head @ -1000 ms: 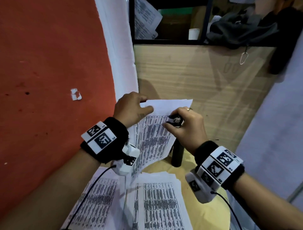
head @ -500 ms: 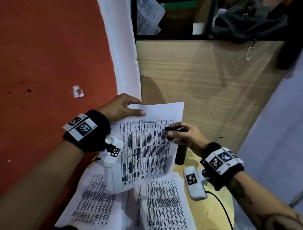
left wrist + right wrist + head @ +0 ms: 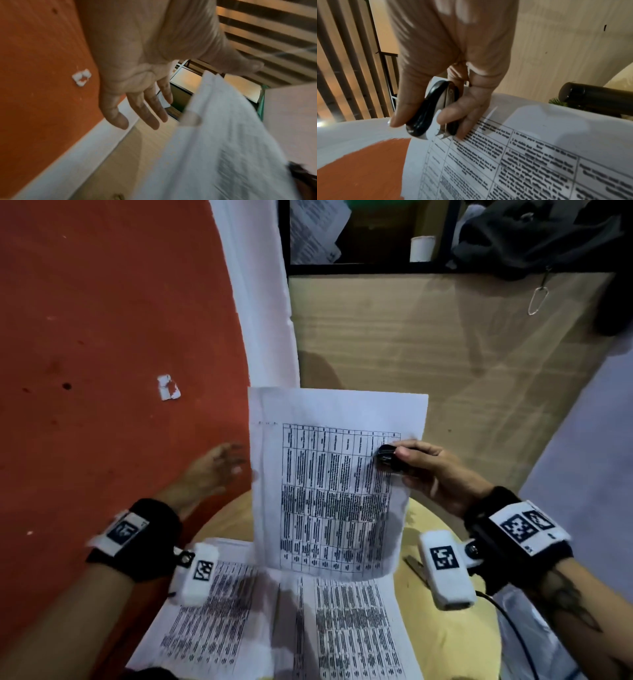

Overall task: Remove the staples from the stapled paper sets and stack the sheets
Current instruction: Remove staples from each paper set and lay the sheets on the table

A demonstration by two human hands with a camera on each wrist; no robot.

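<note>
Left hand point(image 3: 212, 470) released sheet point(image 3: 337, 484); right hand point(image 3: 435, 470) pinches remover point(image 3: 388, 457).

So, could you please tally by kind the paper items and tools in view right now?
Raised printed paper: 1
Flat paper piles: 2, the left pile and the right pile
Staple remover: 1
Total: 4
</note>
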